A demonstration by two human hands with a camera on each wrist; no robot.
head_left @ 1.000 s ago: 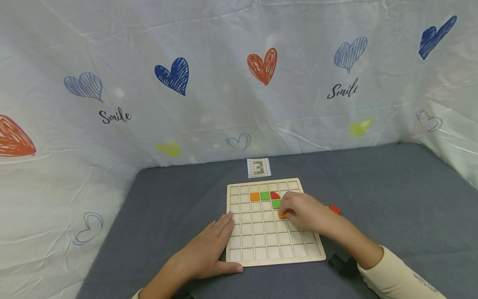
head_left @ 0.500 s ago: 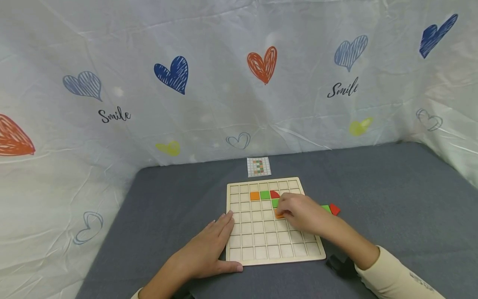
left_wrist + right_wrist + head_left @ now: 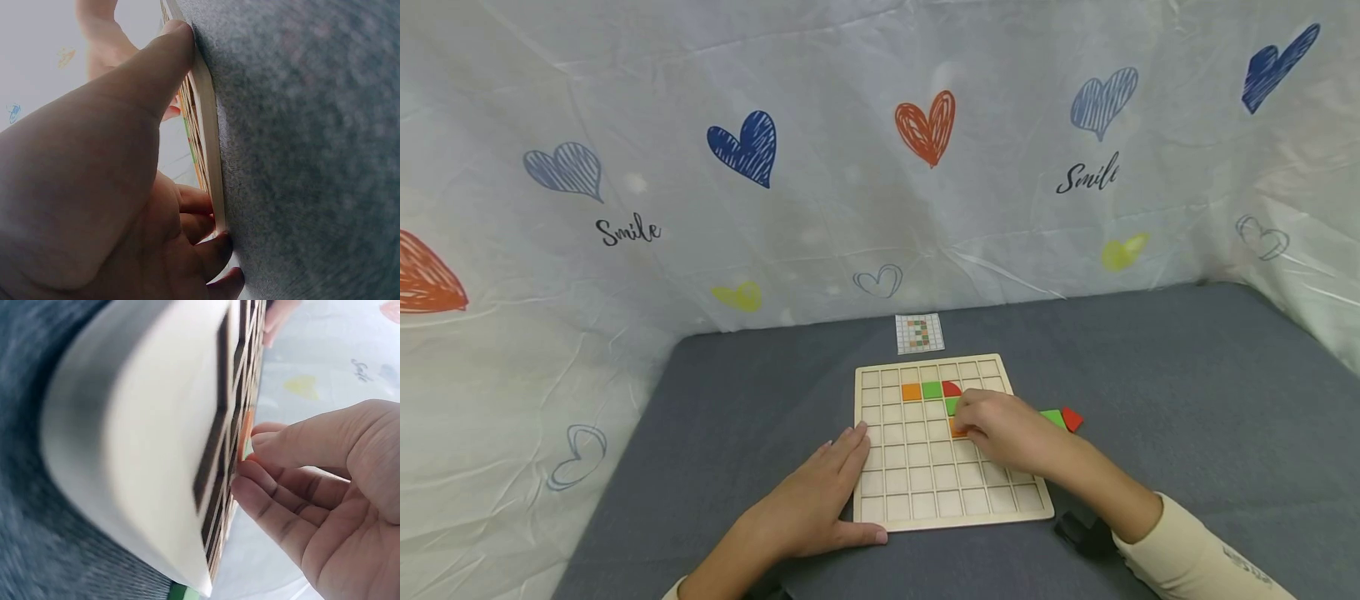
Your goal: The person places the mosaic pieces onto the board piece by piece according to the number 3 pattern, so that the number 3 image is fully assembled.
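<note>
A wooden grid board (image 3: 898, 507) lies on the table. My right hand (image 3: 1007, 427) pinches an orange square tile (image 3: 957, 427) over a cell right of the board's middle. In the right wrist view, thumb and fingertips meet at this orange tile (image 3: 245, 434), low against the grid. The board also bears an orange tile (image 3: 912, 392), a green tile (image 3: 932, 390), a red rounded tile (image 3: 951, 388) and another green tile (image 3: 952, 406), partly hidden by the right hand. My left hand (image 3: 820, 500) rests along the board's left edge, its thumb at the near left corner.
Beyond the board lies a small card (image 3: 919, 333) printed with a coloured grid pattern. A green tile (image 3: 1053, 417) and a red tile (image 3: 1072, 418) lie to the board's right, partly behind the right hand. A dark object (image 3: 1086, 532) sits beneath the right forearm.
My right hand has shifted slightly left with the orange tile, which now lines up below the green one. More of the loose green tile shows. The left hand keeps its place.
</note>
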